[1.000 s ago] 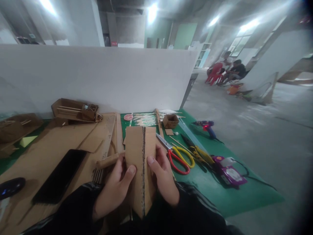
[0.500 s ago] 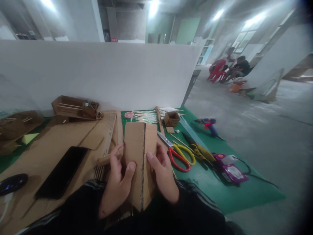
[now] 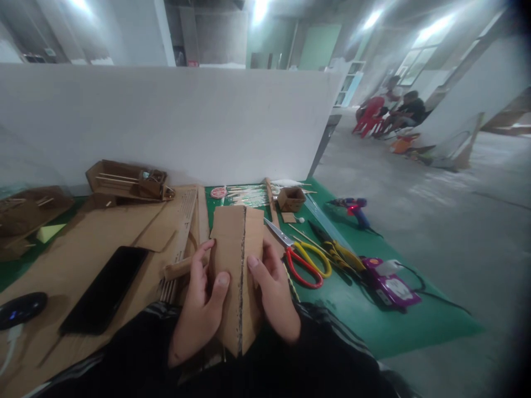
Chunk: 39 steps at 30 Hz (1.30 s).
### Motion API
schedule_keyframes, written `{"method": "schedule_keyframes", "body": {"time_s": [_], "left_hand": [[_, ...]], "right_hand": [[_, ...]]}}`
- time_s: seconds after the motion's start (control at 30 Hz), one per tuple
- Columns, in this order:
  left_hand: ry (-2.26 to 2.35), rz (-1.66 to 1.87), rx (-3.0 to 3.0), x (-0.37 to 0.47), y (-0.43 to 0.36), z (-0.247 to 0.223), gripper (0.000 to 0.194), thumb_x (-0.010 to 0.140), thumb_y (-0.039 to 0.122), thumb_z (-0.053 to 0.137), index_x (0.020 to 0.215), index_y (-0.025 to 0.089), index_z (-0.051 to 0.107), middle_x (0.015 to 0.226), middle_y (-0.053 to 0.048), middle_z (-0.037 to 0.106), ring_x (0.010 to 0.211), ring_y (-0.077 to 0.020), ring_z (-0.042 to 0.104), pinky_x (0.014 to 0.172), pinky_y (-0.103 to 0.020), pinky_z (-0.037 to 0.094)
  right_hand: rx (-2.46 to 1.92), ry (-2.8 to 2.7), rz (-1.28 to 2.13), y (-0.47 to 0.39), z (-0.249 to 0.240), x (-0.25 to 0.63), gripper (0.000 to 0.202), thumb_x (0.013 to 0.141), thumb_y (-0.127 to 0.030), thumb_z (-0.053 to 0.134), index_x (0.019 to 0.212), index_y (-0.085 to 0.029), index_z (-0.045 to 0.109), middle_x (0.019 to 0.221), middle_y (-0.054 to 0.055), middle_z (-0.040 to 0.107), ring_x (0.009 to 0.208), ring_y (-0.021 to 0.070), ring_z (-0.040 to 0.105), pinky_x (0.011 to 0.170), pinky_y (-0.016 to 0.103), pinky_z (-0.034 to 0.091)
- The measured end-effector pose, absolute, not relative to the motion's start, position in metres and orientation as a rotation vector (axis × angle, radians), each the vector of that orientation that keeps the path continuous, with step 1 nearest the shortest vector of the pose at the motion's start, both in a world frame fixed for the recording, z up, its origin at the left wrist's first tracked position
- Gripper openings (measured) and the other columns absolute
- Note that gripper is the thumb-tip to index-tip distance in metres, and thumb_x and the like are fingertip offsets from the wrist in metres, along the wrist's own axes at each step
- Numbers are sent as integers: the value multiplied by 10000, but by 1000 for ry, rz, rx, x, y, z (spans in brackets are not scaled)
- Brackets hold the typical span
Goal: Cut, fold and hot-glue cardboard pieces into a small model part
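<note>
Between my two hands I hold a folded piece of cardboard (image 3: 228,243), tilted over the table edge, with a rough seam running down its length. My left hand (image 3: 201,309) grips its left side, thumb on the front face and fingers around the edge. On the right side, my right hand (image 3: 274,293) presses its thumb beside the seam while its fingers curl around the edge. Scissors (image 3: 305,260) with one red and one yellow handle lie just right of my right hand. A narrow cardboard strip (image 3: 180,268) sits by my left fingers.
A black phone (image 3: 105,290) rests on flat cardboard (image 3: 136,218). Pliers (image 3: 338,251), a purple power strip (image 3: 390,284) and a glue gun (image 3: 352,210) lie on the green table (image 3: 415,331). A small cardboard box (image 3: 291,199) stands near the white partition (image 3: 186,121).
Both hands keep their hold on the cardboard. It has shifted very slightly left, and the right hand with it; the view has moved a little.
</note>
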State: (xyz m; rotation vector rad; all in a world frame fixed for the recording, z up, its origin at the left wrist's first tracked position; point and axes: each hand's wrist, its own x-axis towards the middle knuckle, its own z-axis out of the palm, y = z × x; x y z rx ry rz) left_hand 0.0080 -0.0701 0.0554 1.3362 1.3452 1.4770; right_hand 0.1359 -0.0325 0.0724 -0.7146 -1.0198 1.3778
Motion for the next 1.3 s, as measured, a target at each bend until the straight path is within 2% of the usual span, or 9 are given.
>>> {"method": "schedule_keyframes", "body": {"time_s": [0.2,0.4,0.53,0.83,1.0,1.17,1.3], "left_hand": [[1354,1460,1347,8,-71,56,515,964,411,481,1442,357,298,1537,-35,361,1349,-239,438,1131,-436,352],[1353,1456,1320,8,-72,54,536,958,422,484,1452,345,290,1534,-48,367,1350,-248,443,1136,-451,350],[1334,1445,1303,8,-72,54,554,957,432,481,1459,337,268,1533,-56,370,1396,-264,382,1142,-473,334],[1329,1439,1267,10,-73,58,539,960,418,483,1449,300,291,1503,-74,414,1302,-246,499,1087,-398,404],[1309,1420,1263,10,-74,57,559,968,424,466,1465,288,248,1492,-102,409,1322,-269,469,1098,-446,378],[1332,1431,1266,9,-73,53,544,958,425,484,1447,303,278,1508,-89,379,1385,-290,380,1136,-493,310],[1303,1437,1250,9,-72,53,550,955,411,493,1438,282,264,1462,-110,437,1329,-283,457,1095,-480,374]], "right_hand": [[-735,-1015,1390,-33,73,136,422,862,-365,667,1243,-257,523,1294,35,624,1238,248,545,1090,415,420],[-743,-1049,1309,-33,74,136,428,874,-343,654,1260,-272,485,1331,22,590,1254,207,530,1083,351,427],[-738,-1071,1266,-33,76,136,441,874,-332,648,1271,-274,464,1334,28,578,1265,202,517,1091,345,411],[-779,-1057,1303,-35,74,137,500,869,-360,647,1315,-265,442,1435,51,496,1306,231,474,1143,403,343],[-810,-1048,1296,-35,74,137,508,857,-383,654,1303,-260,446,1448,61,479,1350,256,428,1161,438,310],[-769,-1094,1274,-34,75,138,485,871,-347,648,1301,-266,441,1418,59,505,1314,236,471,1126,396,361],[-753,-1133,1237,-34,75,139,510,864,-325,662,1311,-275,420,1383,53,525,1307,227,475,1109,375,377]]}}
